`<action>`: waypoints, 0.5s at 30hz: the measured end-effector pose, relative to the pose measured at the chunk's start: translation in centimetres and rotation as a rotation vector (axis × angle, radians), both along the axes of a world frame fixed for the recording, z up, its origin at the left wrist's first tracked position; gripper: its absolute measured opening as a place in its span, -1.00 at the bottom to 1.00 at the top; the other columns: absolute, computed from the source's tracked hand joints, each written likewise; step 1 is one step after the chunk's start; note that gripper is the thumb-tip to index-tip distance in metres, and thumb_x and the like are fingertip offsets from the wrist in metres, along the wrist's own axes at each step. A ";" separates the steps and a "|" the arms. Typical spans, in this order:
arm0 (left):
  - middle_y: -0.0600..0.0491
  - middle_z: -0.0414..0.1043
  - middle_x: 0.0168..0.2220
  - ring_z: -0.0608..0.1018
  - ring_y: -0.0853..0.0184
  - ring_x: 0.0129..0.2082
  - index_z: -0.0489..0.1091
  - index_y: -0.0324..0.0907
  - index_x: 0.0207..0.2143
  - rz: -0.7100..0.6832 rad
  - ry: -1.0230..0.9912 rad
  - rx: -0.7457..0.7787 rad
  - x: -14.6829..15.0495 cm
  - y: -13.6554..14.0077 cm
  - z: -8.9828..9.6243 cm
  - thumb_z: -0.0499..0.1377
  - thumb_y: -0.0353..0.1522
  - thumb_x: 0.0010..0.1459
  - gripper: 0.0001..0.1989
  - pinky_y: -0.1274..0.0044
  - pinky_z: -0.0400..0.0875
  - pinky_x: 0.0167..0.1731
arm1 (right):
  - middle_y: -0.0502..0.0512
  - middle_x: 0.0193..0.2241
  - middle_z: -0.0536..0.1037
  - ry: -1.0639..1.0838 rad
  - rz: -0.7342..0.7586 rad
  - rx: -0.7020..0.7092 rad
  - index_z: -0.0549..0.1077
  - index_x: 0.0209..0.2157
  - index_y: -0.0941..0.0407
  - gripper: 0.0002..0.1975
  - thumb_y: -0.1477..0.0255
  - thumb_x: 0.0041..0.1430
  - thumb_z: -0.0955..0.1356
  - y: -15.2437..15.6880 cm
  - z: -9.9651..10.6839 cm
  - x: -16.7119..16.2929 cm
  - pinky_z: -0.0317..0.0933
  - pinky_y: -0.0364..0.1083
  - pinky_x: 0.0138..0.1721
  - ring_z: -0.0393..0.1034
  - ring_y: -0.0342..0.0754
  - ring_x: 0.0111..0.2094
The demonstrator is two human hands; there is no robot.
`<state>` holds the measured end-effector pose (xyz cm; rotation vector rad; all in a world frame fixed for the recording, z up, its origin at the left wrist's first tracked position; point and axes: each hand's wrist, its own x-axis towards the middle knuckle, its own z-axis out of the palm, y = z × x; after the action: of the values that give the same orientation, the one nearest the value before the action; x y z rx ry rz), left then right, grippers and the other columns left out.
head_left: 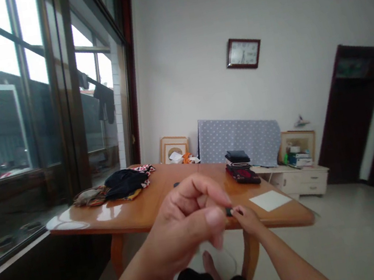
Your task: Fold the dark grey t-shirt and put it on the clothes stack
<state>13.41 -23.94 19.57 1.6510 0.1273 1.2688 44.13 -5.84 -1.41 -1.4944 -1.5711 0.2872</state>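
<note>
My left hand (192, 215) is raised close to the camera, in front of the table's near edge. Its fingers are loosely curled, with a gap between thumb and forefinger, and nothing shows between them. Farther out, my right hand (247, 220) is at the near edge of the wooden table (167, 196). Its fingertips are pinched on a small dark object (228, 212), too small to name and partly hidden by my left hand. A white sheet of paper (270, 200) lies just right of my right hand.
On the table's left lies a loose heap of clothes (122, 184); a folded stack of clothes (240, 167) stands on the right. Behind are a dotted grey cloth (239, 141) and a white cabinet (304, 180). Glass windows (4, 118) run along the left.
</note>
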 end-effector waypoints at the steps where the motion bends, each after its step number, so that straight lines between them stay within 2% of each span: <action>1: 0.20 0.29 -0.60 0.32 0.48 -0.63 0.31 -0.12 -0.31 0.045 0.007 -0.032 1.3 1.9 -0.4 0.25 -0.12 0.14 -0.71 0.61 0.20 -0.54 | 0.09 -0.50 0.55 -0.013 0.001 -0.001 0.46 -0.50 0.11 -0.62 0.08 0.08 0.29 0.4 -0.2 0.1 0.24 -0.07 -0.24 0.40 0.02 -0.38; 4: 0.18 0.30 -0.57 0.33 0.47 -0.56 0.25 -0.16 -0.39 0.332 0.144 -0.062 2.9 8.6 -3.5 0.21 -0.13 0.17 -0.69 0.62 0.23 -0.47 | 0.08 -0.46 0.55 -0.033 0.023 -0.006 0.46 -0.46 0.11 -0.62 0.09 0.13 0.27 1.5 -1.0 0.5 0.23 -0.07 -0.23 0.40 0.02 -0.35; 6: 0.16 0.30 -0.57 0.35 0.43 -0.54 0.24 -0.16 -0.44 0.581 0.271 -0.012 2.3 13.1 -6.8 0.16 -0.11 0.19 -0.68 0.59 0.22 -0.48 | 0.07 -0.45 0.54 -0.038 0.030 -0.004 0.45 -0.44 0.11 -0.63 0.10 0.15 0.25 2.1 -1.6 0.8 0.22 -0.08 -0.23 0.40 0.01 -0.34; 8: 0.10 0.37 -0.52 0.43 0.36 -0.48 0.29 -0.16 -0.46 0.837 0.485 0.083 1.2 17.0 -10.6 0.09 -0.13 0.22 -0.69 0.55 0.27 -0.41 | 0.06 -0.44 0.53 -0.036 0.033 0.006 0.44 -0.45 0.10 -0.64 0.11 0.16 0.26 2.6 -2.2 1.0 0.23 -0.08 -0.24 0.40 0.01 -0.34; 10: -0.01 0.51 -0.33 0.53 0.26 -0.29 0.42 -0.17 -0.34 1.008 0.733 0.183 -0.1 19.8 -14.3 0.01 -0.18 0.26 -0.70 0.46 0.34 -0.24 | 0.06 -0.44 0.53 -0.034 0.039 0.017 0.44 -0.44 0.10 -0.65 0.12 0.17 0.26 3.0 -2.6 1.2 0.23 -0.08 -0.24 0.41 0.01 -0.33; 11: -0.07 0.54 -0.16 0.54 0.20 -0.13 0.46 -0.16 -0.20 1.068 0.827 0.231 -0.7 20.8 -16.1 -0.01 -0.19 0.27 -0.68 0.41 0.35 -0.12 | 0.06 -0.44 0.53 -0.034 0.042 0.020 0.44 -0.44 0.10 -0.65 0.12 0.17 0.26 3.1 -2.8 1.3 0.24 -0.07 -0.23 0.42 0.02 -0.32; 13: -0.12 0.38 0.18 0.38 0.10 0.19 0.40 -0.16 0.09 1.201 0.973 0.244 -1.8 22.1 -19.2 -0.02 -0.18 0.27 -0.55 0.29 0.24 0.11 | 0.08 -0.41 0.55 -0.027 0.048 0.020 0.45 -0.42 0.10 -0.66 0.13 0.17 0.27 3.5 -3.2 1.3 0.26 -0.06 -0.21 0.44 0.04 -0.29; 15: -0.07 0.20 0.32 0.21 0.10 0.33 0.32 -0.15 0.22 1.230 1.104 0.234 -2.7 22.8 -21.5 -0.06 -0.15 0.28 -0.46 0.24 0.15 0.20 | 0.12 -0.34 0.58 -0.001 0.058 0.025 0.49 -0.35 0.10 -0.68 0.14 0.15 0.29 3.8 -3.6 1.3 0.29 -0.04 -0.16 0.47 0.08 -0.22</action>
<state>10.68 -1.15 -1.94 2.3953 1.9447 0.9643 45.46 -1.99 -4.99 -1.4317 -1.6152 0.2992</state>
